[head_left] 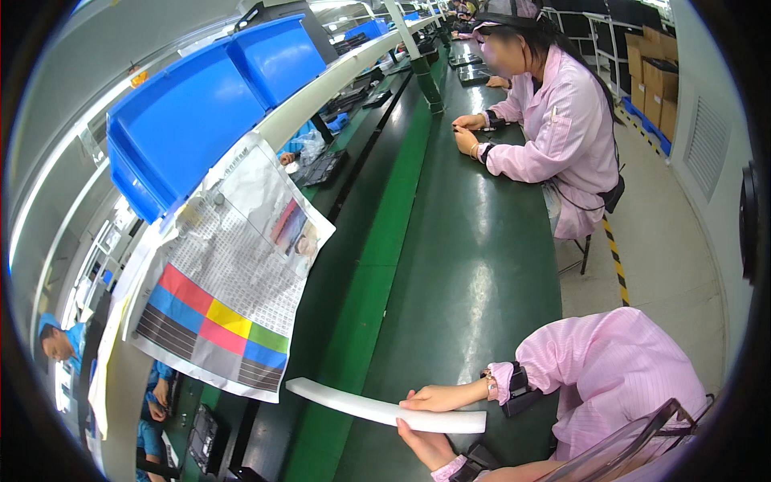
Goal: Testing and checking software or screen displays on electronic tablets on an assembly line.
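A long white strip [353, 402], perhaps foam, is held out over the green worktop, its far end reaching left toward a hanging sheet. My right hand [446, 396] pinches it from above, fingers and thumb closed along its upper edge. Below it, my left hand [430, 447] grips the strip's lower edge near its right end; some of those fingers are hidden. Both wrists carry black bands over pink sleeves.
The long green worktop [450, 265] runs away from me. A printed sheet with coloured blocks [233, 281] hangs from a shelf at left, below blue bins [189, 112]. A co-worker in pink [562, 128] sits farther along; cartons [658, 88] stand beyond.
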